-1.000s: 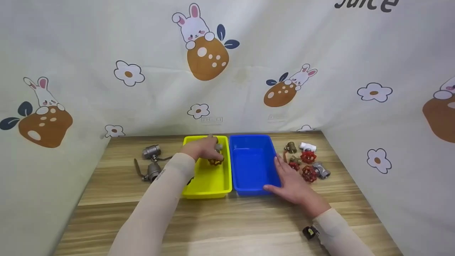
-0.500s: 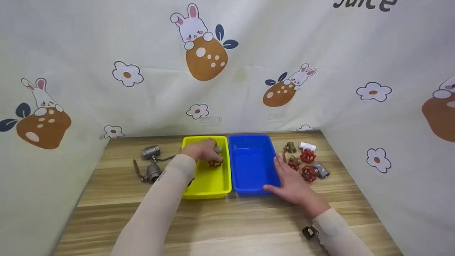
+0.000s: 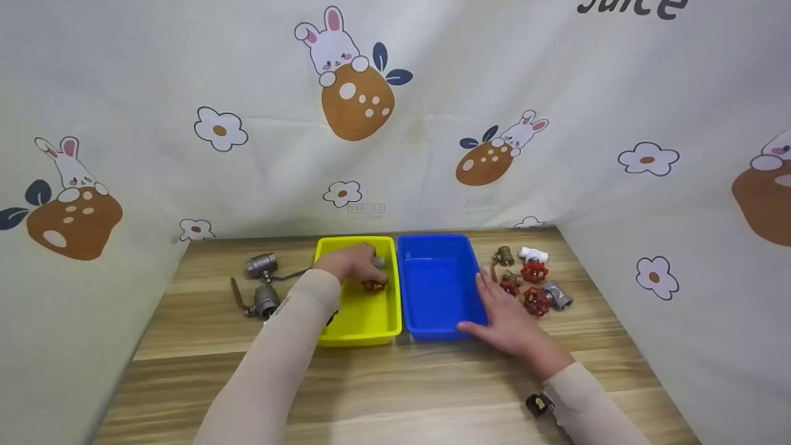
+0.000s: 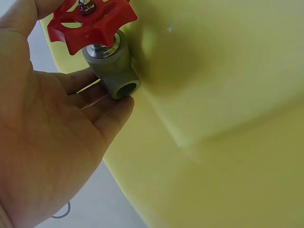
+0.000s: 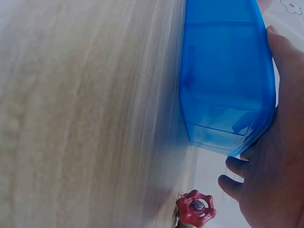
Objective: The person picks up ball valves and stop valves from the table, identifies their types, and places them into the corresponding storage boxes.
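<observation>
In the head view, my left hand (image 3: 353, 262) reaches into the yellow bin (image 3: 364, 318). It holds a valve (image 4: 115, 71) with a grey body and a red handwheel (image 4: 95, 24). The left wrist view has the fingers behind the body, with one open end of it showing; the fingertips at the wheel are cut off by the frame. Beside the yellow bin stands the blue bin (image 3: 432, 296). My right hand (image 3: 510, 318) lies along its right side, fingers extended and thumb at the near rim.
Left of the bins lie two metal lever valves (image 3: 262, 266), the nearer one partly behind my left sleeve. To the right sit several valves, including a white one (image 3: 534, 254) and a silver one with a red wheel (image 3: 558, 295). A patterned curtain (image 3: 408, 161) rises behind the table.
My left hand keeps hold of the valve in the yellow bin and has barely moved. The right hand stays at the blue bin. The head view has shifted slightly.
</observation>
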A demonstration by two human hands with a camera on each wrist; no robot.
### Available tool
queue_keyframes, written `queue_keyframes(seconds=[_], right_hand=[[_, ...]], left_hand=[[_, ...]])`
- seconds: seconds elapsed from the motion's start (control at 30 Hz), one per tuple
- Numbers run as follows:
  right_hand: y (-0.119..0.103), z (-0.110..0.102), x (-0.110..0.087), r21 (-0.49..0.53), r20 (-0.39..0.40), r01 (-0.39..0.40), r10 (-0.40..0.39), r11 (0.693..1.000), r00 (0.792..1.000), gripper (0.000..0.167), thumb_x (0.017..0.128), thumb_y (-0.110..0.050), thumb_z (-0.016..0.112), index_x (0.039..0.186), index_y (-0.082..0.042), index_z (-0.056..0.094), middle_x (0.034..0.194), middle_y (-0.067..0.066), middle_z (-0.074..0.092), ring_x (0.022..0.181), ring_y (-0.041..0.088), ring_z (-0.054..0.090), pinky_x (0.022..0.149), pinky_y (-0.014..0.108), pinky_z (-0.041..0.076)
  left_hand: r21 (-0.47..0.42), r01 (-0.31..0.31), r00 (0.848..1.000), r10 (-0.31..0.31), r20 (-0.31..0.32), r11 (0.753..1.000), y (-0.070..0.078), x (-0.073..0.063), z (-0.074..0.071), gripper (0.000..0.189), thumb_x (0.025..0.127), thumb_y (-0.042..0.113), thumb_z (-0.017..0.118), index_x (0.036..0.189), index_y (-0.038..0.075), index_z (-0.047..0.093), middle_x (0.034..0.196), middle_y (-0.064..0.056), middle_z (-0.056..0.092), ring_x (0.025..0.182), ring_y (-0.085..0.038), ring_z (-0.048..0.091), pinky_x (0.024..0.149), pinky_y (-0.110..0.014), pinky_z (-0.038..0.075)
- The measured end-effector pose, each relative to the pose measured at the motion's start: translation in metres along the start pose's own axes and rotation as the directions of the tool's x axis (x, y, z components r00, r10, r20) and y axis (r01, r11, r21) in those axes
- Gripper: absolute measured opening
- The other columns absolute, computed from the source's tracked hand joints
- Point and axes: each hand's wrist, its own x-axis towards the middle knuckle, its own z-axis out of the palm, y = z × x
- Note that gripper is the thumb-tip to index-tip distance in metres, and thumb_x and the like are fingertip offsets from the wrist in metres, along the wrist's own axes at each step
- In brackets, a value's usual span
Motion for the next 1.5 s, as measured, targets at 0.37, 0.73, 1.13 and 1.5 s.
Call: queue_keyframes(seconds=[0.37,0.73,1.13,1.5], right_hand=[[0.001,0.002,0.0,0.009,0.004,-0.015,0.015,1.0,1.0,0.117,0.099,-0.072,0.068,0.175,0.002,0.017,0.183,0.021,0.013,0.164,0.049,0.024,0.125,0.072,0.03],[0.001,0.002,0.0,0.007,0.005,-0.02,0.02,1.0,1.0,0.115,0.1,-0.068,0.071,0.175,0.002,0.017,0.183,0.021,0.014,0.164,0.05,0.024,0.125,0.072,0.03],[0.003,0.001,0.001,0.014,0.008,-0.013,0.013,1.0,1.0,0.118,0.099,-0.072,0.069,0.175,0.001,0.017,0.183,0.02,0.013,0.164,0.05,0.024,0.126,0.071,0.03],[0.001,0.0,0.0,0.013,0.011,-0.014,0.013,1.0,1.0,0.119,0.098,-0.074,0.069,0.175,-0.001,0.016,0.184,0.019,0.012,0.164,0.05,0.024,0.125,0.072,0.03]], left_hand=[[-0.014,-0.026,1.0,0.026,-0.009,1.0,0.001,-0.001,0.001,0.053,0.094,0.039,0.087,0.134,0.012,0.065,0.109,-0.007,0.073,0.11,-0.03,0.064,0.103,-0.046,0.049],[-0.007,-0.067,0.997,0.067,-0.032,0.998,0.001,0.003,0.004,0.037,0.095,0.035,0.088,0.121,0.017,0.069,0.103,-0.005,0.075,0.102,-0.028,0.068,0.097,-0.044,0.053],[0.061,-0.136,0.988,0.14,-0.06,0.989,0.001,0.009,0.004,0.046,0.096,0.034,0.087,0.131,0.009,0.07,0.106,-0.007,0.073,0.101,-0.028,0.068,0.097,-0.043,0.055],[0.102,-0.162,0.982,0.171,-0.086,0.982,-0.003,0.005,0.002,0.052,0.096,0.038,0.089,0.133,0.009,0.068,0.113,-0.008,0.067,0.106,-0.029,0.064,0.101,-0.044,0.054]])
